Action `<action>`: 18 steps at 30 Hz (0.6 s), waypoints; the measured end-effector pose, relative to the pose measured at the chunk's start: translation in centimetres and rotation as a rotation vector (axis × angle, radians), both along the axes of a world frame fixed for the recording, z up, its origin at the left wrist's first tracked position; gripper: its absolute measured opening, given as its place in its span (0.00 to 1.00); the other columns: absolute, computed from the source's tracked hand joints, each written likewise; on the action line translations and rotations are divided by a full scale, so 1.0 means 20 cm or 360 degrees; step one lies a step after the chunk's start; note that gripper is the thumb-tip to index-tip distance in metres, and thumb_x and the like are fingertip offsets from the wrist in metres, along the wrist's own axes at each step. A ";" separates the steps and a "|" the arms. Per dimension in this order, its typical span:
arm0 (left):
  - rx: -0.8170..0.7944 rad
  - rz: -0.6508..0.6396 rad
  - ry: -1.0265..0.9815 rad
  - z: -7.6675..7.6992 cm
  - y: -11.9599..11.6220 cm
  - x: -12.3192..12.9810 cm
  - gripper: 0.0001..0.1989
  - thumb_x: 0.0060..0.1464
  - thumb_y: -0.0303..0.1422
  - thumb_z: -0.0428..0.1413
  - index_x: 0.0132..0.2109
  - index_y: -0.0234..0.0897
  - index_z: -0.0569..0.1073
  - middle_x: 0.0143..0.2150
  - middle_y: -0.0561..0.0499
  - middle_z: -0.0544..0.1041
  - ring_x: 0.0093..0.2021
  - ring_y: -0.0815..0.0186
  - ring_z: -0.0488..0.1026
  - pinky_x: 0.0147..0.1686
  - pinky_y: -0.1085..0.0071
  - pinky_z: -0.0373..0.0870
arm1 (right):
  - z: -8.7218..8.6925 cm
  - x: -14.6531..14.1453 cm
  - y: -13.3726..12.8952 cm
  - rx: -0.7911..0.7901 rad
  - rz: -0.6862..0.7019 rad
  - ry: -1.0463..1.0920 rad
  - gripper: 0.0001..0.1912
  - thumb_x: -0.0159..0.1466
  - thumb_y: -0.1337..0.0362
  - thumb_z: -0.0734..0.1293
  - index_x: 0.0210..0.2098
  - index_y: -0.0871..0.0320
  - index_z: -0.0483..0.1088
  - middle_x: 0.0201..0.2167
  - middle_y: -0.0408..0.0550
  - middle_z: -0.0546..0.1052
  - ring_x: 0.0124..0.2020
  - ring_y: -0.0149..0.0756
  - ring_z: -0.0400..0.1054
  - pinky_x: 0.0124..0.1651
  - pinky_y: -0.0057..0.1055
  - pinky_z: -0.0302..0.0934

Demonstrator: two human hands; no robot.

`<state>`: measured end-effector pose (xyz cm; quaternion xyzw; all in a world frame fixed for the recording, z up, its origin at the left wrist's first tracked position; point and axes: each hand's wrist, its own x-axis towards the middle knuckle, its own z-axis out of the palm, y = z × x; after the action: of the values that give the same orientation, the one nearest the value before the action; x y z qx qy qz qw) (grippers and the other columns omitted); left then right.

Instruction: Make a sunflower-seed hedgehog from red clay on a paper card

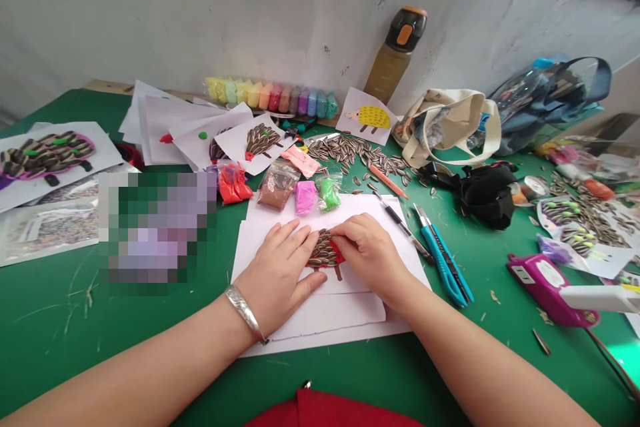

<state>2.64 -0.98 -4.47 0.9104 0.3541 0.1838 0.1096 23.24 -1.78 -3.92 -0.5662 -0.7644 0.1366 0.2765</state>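
Observation:
Sunflower seeds (323, 251) lie in overlapping rows on a red clay shape (339, 255) with brown legs, on white paper (325, 320) in front of me. My left hand (283, 267) lies spread on the paper at the left of this seed picture, its fingertips by the seeds. At the right edge of the shape, my right hand (369, 253) has thumb and fingertips pinched together against the red clay. Whatever sits between those fingertips is hidden. Just beyond the paper's top are brown (277, 187), pink (305, 197) and green clay packets (330, 193).
Right of the paper lie a pen (404, 225) and a blue utility knife (443, 257). Loose sunflower seeds (355, 150) are heaped behind. A bottle (395, 57), a cloth bag (445, 123) and a purple glue gun (547, 287) stand or lie around. Finished-looking seed pictures (47, 153) are at left.

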 end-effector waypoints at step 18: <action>0.0021 0.0006 0.0013 0.01 0.00 0.00 0.26 0.62 0.42 0.49 0.60 0.28 0.67 0.59 0.37 0.71 0.63 0.46 0.61 0.62 0.45 0.57 | 0.07 0.13 0.07 0.0050 -0.0217 -0.0144 0.08 0.63 0.69 0.64 0.33 0.56 0.76 0.31 0.46 0.76 0.36 0.38 0.68 0.41 0.34 0.61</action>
<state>2.57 -1.04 -4.29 0.9112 0.3550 0.1827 0.1018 25.94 -0.34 -2.54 -0.6182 -0.7377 0.0797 0.2593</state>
